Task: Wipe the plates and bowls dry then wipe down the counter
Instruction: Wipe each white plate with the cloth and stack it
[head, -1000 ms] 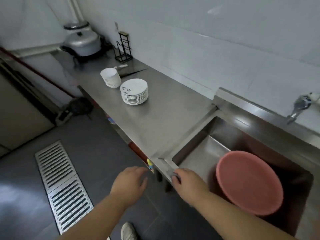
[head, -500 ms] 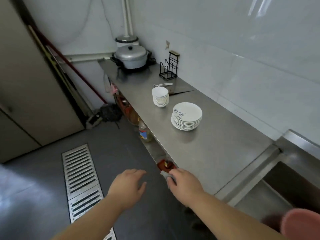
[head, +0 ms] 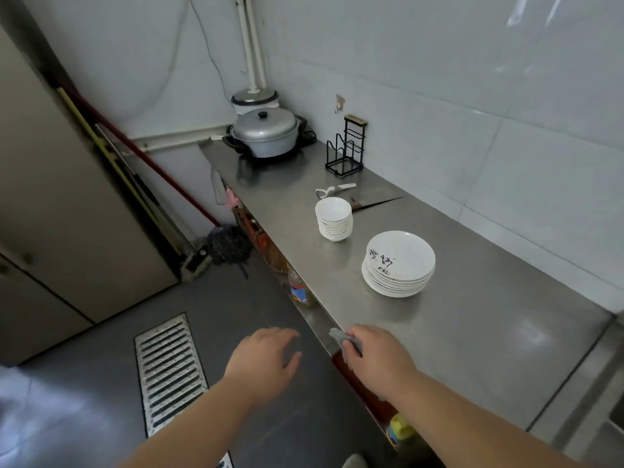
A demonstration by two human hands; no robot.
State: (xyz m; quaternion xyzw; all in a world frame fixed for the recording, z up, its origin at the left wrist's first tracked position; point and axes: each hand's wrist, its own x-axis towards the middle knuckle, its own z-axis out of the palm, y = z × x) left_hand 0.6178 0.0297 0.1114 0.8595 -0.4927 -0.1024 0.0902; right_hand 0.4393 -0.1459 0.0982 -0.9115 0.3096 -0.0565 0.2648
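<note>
Grey flooring fills the left of the view, with a slotted drain grate (head: 169, 373) set into it and long-handled mops (head: 141, 157) leaning in the corner behind. Our left hand (head: 266, 361) hovers over the floor, just short of the counter edge, palm down, fingers relaxed and slightly spread, holding nothing. At the far end of the stainless counter (head: 472, 349) a lidded metal pot (head: 265, 133) sits on a dark burner. Nearer to us, a stack of white bowls (head: 334, 217) stands upright on the counter. Behind it, a black wire rack (head: 346, 150) stands against the wall tiles, and a peeler (head: 334, 189) and a knife (head: 378, 202) lie flat. Our right hand (head: 378, 359) is at the counter's front edge, fingers curled round a small grey cloth (head: 341, 336) (only a crumpled corner shows past the knuckles). Further right, a stack of white plates (head: 400, 265) rests on the counter, near the bowls but not touching them, and well apart from the right hand. Dark brush marks show on the top plate.
</note>
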